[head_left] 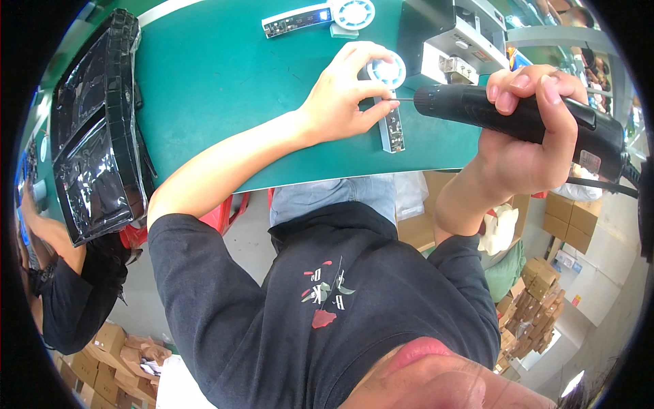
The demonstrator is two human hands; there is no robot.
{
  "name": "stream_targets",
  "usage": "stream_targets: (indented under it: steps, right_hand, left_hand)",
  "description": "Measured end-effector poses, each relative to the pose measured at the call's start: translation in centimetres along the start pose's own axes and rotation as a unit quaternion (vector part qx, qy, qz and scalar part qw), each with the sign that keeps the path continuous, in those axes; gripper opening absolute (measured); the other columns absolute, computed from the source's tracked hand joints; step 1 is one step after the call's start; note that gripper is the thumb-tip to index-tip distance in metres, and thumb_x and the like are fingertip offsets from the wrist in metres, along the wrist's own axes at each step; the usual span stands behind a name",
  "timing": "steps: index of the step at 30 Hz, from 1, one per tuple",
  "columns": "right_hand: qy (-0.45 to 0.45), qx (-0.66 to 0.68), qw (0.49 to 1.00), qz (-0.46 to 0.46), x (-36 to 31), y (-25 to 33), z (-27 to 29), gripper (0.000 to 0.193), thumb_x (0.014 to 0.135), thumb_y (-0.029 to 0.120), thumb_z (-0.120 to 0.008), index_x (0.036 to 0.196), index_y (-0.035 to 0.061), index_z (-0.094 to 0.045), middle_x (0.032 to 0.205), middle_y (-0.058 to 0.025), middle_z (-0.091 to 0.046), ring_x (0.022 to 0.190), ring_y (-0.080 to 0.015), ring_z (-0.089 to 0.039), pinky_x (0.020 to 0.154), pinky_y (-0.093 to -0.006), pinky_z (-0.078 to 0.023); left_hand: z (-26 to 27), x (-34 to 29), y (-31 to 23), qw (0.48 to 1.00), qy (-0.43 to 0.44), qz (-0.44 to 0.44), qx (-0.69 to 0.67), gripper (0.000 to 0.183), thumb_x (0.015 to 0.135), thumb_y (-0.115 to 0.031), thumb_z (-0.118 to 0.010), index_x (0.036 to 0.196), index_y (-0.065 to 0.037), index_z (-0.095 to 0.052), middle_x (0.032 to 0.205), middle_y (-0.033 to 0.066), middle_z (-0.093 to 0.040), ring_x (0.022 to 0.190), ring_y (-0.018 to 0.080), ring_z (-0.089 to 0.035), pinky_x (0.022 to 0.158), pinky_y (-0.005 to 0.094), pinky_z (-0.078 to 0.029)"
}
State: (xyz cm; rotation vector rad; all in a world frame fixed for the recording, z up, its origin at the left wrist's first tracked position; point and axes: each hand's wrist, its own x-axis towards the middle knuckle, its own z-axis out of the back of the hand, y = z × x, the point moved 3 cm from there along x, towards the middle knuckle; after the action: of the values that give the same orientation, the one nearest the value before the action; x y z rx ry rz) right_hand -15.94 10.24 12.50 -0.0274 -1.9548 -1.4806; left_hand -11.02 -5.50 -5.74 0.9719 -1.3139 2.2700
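Note:
My left hand (347, 92) is closed around a small handheld fan (393, 129) with a white round head and a bare circuit board along its handle. Its fingers rest at the fan head, while the thumb side is by the thin bit of an electric screwdriver (463, 109). What exactly the thumb and fingertip pinch there is too small to tell. My right hand (528, 129) grips the black screwdriver body, held sideways with the bit pointing left toward the fan. A second, similar fan (300, 22) lies farther back on the green table mat (225, 82), a blue-white light showing on its board.
A black-and-silver boxy machine (456, 41) stands at the back right, close to the screwdriver. On the left lies a black tray wrapped in shiny film (95, 136). Another person's arm (58, 232) shows at the far left. Cardboard boxes (572, 218) stand behind at the right.

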Motion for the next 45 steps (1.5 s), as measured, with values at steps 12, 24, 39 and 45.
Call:
stream_targets:
  steps: [12, 24, 39, 45]
  right_hand:
    - [-0.017, -0.056, 0.998, 0.015, -0.4, -1.1, -0.8, 0.008, 0.093, 0.005, -0.059, 0.099, 0.0021, -0.063, 0.082, -0.0195, -0.067, 0.063, -0.0257, -0.058, 0.064, -0.0431, -0.049]
    - [-0.036, -0.097, 0.993, 0.058, -1.9, -1.6, -2.4, 0.01, 0.089, 0.001, -0.06, 0.099, 0.0006, -0.057, 0.077, -0.0192, -0.063, 0.059, -0.024, -0.057, 0.06, -0.0409, -0.054]
    - [0.047, -0.101, 0.991, 0.076, -0.8, -3.2, -3.7, 0.017, 0.088, -0.01, -0.06, 0.104, -0.0041, -0.056, 0.077, -0.02, -0.066, 0.06, -0.0232, -0.061, 0.063, -0.0374, -0.056]
    - [0.058, -0.068, 0.996, 0.005, 0.4, -1.9, -0.6, 0.021, 0.091, 0.001, -0.062, 0.112, -0.0028, -0.059, 0.088, -0.0189, -0.066, 0.068, -0.024, -0.06, 0.072, -0.0372, -0.051]
  left_hand:
    - [-0.3, -0.2, 0.3, 0.998, 0.026, 0.049, -0.007, 0.061, 0.076, -0.02, -0.093, 0.131, -0.016, -0.069, 0.144, 0.018, -0.055, 0.132, 0.0398, -0.055, 0.112, 0.0499, -0.047]
    - [-0.3, -0.1, 0.4, 0.998, 0.037, 0.058, -0.007, 0.068, 0.074, -0.018, -0.093, 0.136, -0.017, -0.066, 0.144, 0.0161, -0.054, 0.13, 0.0385, -0.055, 0.111, 0.0489, -0.048]
    - [-0.4, -0.5, -0.2, 0.997, 0.027, 0.075, -0.01, 0.076, 0.075, -0.021, -0.093, 0.143, -0.017, -0.059, 0.145, 0.0171, -0.052, 0.134, 0.0398, -0.051, 0.113, 0.0517, -0.046]
    - [-0.4, -0.5, -0.2, 0.998, 0.02, 0.058, 0.004, 0.069, 0.078, -0.022, -0.091, 0.139, -0.014, -0.062, 0.145, 0.0195, -0.051, 0.134, 0.0421, -0.05, 0.112, 0.0529, -0.045]
